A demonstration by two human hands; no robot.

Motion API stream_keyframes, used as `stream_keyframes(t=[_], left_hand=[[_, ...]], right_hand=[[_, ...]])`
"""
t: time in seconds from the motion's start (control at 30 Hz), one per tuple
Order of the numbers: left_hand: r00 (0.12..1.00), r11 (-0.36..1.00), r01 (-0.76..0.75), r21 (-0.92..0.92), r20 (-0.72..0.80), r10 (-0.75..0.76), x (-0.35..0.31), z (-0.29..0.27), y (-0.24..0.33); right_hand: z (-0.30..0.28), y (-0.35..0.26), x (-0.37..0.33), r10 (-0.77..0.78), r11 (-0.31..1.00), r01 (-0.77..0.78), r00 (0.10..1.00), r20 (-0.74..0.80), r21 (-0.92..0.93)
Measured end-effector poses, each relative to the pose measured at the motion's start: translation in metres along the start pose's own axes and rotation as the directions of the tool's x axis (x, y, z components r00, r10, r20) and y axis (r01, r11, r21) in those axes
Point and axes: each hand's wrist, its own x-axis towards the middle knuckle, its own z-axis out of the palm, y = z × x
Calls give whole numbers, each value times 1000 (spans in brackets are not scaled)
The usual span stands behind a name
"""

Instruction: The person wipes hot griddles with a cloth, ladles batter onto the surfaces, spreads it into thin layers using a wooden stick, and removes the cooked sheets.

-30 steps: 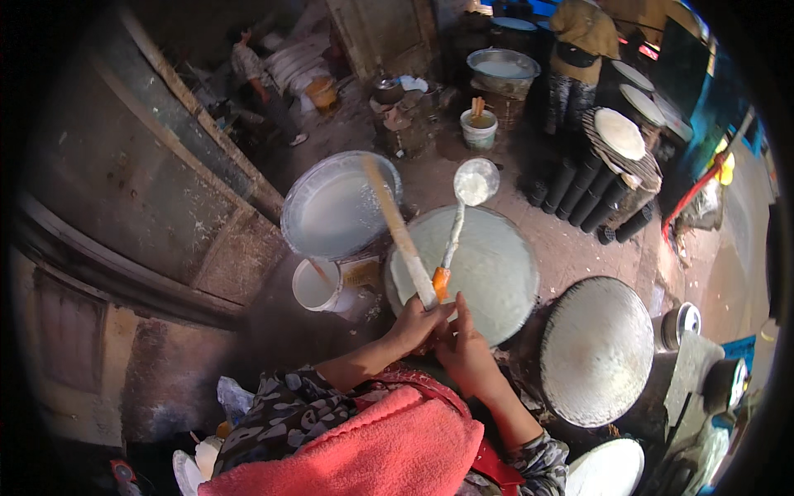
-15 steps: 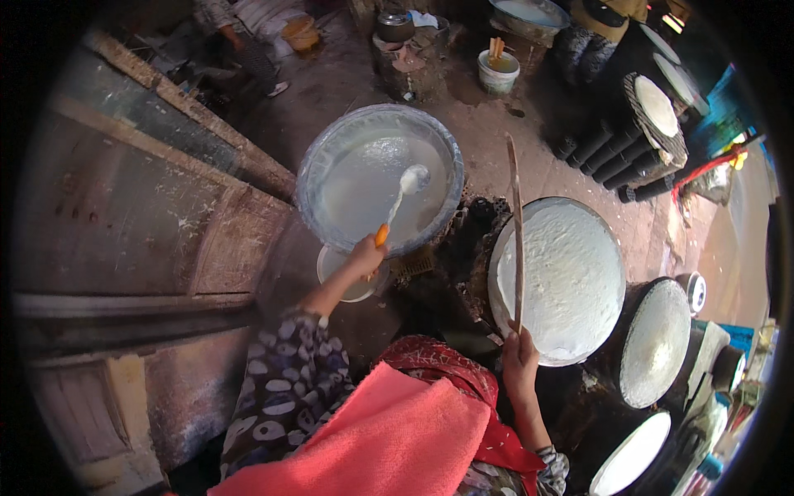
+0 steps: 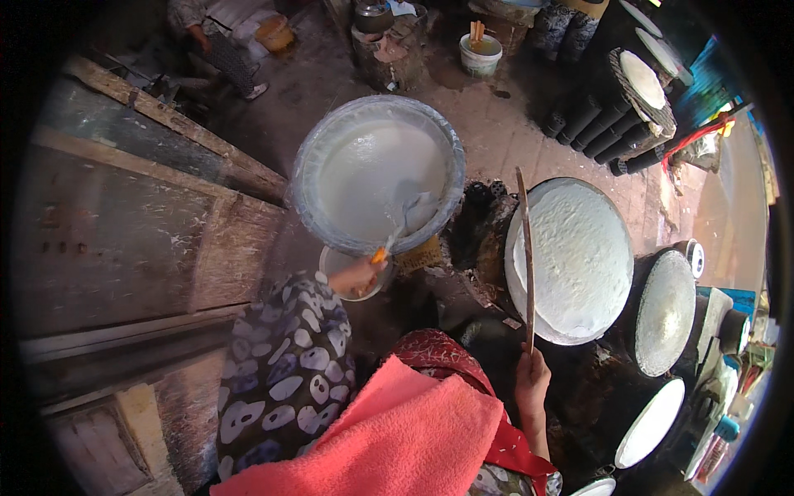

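Observation:
My left hand (image 3: 357, 278) is closed round the orange handle of a ladle (image 3: 380, 255). The ladle's bowl, blurred, is at the near right side of a large round basin (image 3: 299, 198) of thin white batter (image 3: 372, 169). Whether it is dipped in or just above the surface I cannot tell. In my right hand (image 3: 533, 380) is a long thin wooden stick (image 3: 527, 248), held upright in the view along the left edge of a round griddle. A wide white sheet of batter (image 3: 579, 256) covers that griddle (image 3: 512, 277).
A pale bowl (image 3: 331, 260) sits partly under the basin's near edge. More round griddles (image 3: 667, 312) line the right side. Wooden boards (image 3: 141, 223) stand at the left. A white bucket (image 3: 480, 56) with sticks is farther back; another person (image 3: 217, 50) is at the far left.
My left hand has drawn back, bringing the ladle from the basin's middle toward its near right edge. My right hand and the stick sit slightly lower in view. The view has shifted a little.

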Motion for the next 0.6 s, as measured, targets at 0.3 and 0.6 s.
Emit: stream_keyframes(t=[0.3,0.6], left_hand=[[756,-112,477,-871,342,558,-109,78,25],[488,125,246,-961,234,841,-293,64,111]], right_hand=[[16,19,1,26,965,-32,999,27,262],[21,1,6,-55,967,54,998,-3,251]])
